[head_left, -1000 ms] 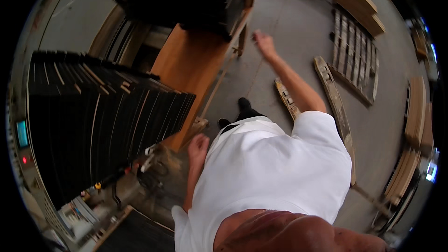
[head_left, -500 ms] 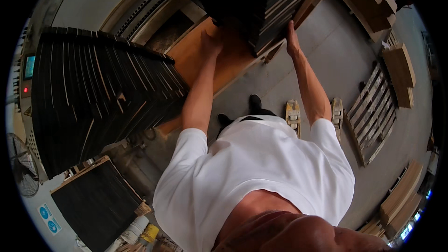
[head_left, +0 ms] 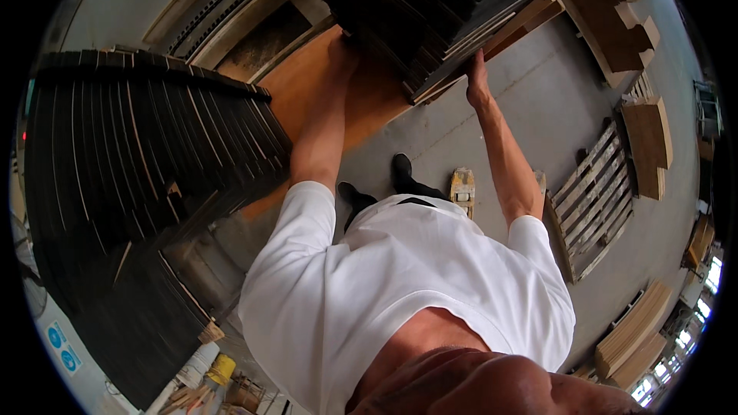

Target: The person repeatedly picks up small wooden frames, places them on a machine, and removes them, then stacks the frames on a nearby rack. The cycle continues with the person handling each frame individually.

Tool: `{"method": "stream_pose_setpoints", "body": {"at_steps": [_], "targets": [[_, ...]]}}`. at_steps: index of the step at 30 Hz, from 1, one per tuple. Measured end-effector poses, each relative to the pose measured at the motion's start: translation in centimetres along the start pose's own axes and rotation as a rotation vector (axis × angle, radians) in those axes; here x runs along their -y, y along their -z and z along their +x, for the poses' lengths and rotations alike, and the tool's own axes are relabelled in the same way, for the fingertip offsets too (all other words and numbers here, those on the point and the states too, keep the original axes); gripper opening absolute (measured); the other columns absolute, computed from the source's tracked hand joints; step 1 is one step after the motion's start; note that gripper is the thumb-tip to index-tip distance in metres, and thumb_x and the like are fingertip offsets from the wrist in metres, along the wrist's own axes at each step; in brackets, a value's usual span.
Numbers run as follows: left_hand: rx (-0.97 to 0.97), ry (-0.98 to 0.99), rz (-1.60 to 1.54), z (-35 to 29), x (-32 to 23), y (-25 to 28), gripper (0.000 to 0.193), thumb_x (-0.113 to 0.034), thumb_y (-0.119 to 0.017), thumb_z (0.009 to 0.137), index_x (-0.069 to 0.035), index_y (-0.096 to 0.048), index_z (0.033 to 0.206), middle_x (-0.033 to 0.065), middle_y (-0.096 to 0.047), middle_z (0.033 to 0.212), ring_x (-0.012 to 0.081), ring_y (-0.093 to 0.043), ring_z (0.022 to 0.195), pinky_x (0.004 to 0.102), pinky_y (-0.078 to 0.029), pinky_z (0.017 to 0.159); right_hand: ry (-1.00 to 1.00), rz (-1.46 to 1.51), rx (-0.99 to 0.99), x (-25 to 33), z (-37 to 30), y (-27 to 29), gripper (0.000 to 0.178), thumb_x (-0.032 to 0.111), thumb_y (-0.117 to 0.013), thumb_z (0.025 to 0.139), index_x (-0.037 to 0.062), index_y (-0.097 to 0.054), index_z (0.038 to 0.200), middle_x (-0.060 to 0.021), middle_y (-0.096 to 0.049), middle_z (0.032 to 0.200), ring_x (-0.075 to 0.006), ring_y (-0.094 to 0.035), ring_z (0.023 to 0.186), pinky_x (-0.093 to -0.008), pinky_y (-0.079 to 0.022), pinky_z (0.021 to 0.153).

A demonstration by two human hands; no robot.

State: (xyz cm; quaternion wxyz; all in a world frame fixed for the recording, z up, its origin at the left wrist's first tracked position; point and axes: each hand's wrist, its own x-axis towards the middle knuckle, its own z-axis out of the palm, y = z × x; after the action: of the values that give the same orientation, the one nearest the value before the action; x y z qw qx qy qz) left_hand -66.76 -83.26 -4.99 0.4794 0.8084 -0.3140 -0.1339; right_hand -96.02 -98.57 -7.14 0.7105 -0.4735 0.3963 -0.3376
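A tall stack of black boards (head_left: pixel 400 19) stands at the far middle on an orange-brown surface (head_left: pixel 369 111). My left hand (head_left: pixel 342 52) reaches to the left side of this stack, low over the brown surface. Deep shadow hides its fingers. My right hand (head_left: pixel 477 81) is upright at the stack's right edge, fingers stretched out and together, the tips touching the edge beside a wooden board (head_left: pixel 523 23). To the left of my left arm rises a second stack of black boards (head_left: pixel 154 146), with pale lines between its layers.
Slatted pallet (head_left: pixel 592 196) lies on the grey floor at right, near the yellowish fork tips (head_left: pixel 463 188). Stacks of brown boards (head_left: pixel 646 138) stand along the right side. Beyond the left stack is a machine frame (head_left: pixel 254 38). A yellow bucket (head_left: pixel 221 369) sits lower left.
The view has shifted, so the left stack sits further left and the pallet lower. Both hands stay at the far stack, whose dark side now fills more of the picture.
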Motion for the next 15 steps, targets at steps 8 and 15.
{"method": "stream_pose_setpoints", "body": {"at_steps": [8, 15], "targets": [[-0.025, 0.049, 0.107, -1.8, 2.1, 1.9, 0.025, -0.023, -0.064, 0.082, -0.009, -0.066, 0.103, 0.0164, -0.068, 0.099, 0.0337, -0.064, 0.098, 0.0396, -0.05, 0.083, -0.088, -0.033, -0.051, 1.7, -3.2, -4.1, 0.082, 0.061, -0.031, 0.095, -0.0032, -0.025, 0.145, -0.0156, -0.03, 0.15, -0.0253, -0.029, 0.137, -0.0315, -0.02, 0.113], [-0.009, 0.052, -0.047, -3.9, 6.9, 5.7, 0.033, -0.026, -0.055, 0.09, -0.004, -0.064, 0.113, 0.015, -0.067, 0.109, 0.0246, -0.063, 0.102, 0.0367, -0.047, 0.09, -0.017, -0.042, -0.044, -0.6, -5.9, -8.0, 0.075, 0.057, -0.033, 0.097, -0.0043, -0.036, 0.14, -0.0131, -0.042, 0.142, -0.0228, -0.04, 0.128, -0.0298, -0.027, 0.108]]}}
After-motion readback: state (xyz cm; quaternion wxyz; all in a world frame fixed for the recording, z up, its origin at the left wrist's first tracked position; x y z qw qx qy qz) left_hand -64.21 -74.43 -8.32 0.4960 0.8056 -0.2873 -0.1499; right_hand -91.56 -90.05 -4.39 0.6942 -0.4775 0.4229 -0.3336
